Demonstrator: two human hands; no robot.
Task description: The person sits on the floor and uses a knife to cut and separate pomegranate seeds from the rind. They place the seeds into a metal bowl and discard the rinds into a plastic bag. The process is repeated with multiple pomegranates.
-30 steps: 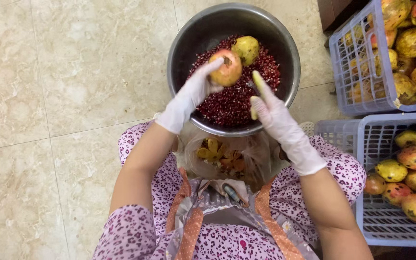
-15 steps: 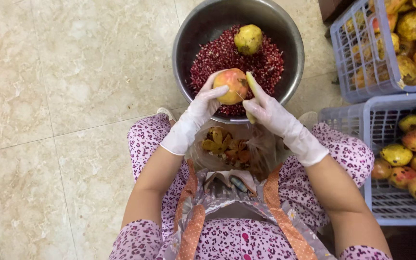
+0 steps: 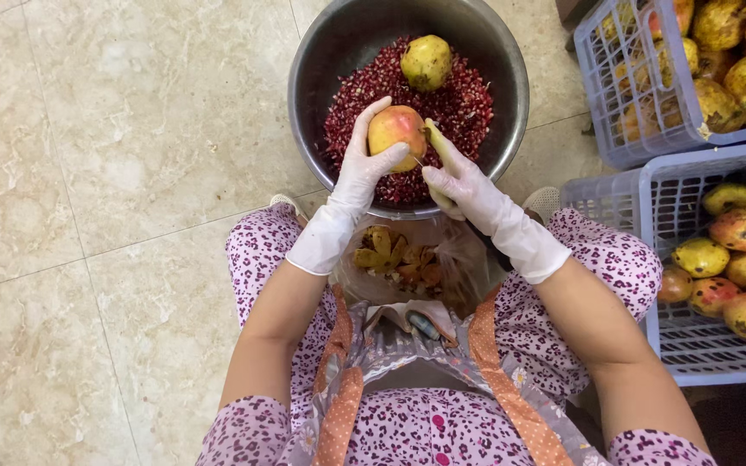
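Left hand: the left hand (image 3: 357, 177), in a white glove, reaches up from the lower middle of the frame, forearm bare, wrist bent slightly inward; fingers and thumb are wrapped around the pomegranate (image 3: 396, 135), gripping it from its left side.
Right hand: the right hand (image 3: 458, 183), also gloved in white, comes up from the lower right, forearm angled toward the centre; the fingers are curled closed around a small knife (image 3: 420, 160), the forefinger stretched up along the fruit's right side.
Knife: only a thin sliver of blade shows, touching the lower right of the held fruit.
Held fruit: reddish-yellow, whole, held just above the near part of the bowl, upper centre of the frame.
Bowl: a metal bowl (image 3: 321, 60) on the tiled floor (image 3: 114, 155), holding a heap of red seeds (image 3: 468, 108) and a second, yellow-green pomegranate (image 3: 426, 62) lying on them toward the far side.
Lap: a clear bag of peel scraps (image 3: 395, 259) sits between the knees, just below the bowl's rim.
Right edge: two pale plastic crates (image 3: 649, 129), upper and middle right, filled with more pomegranates (image 3: 744, 229).
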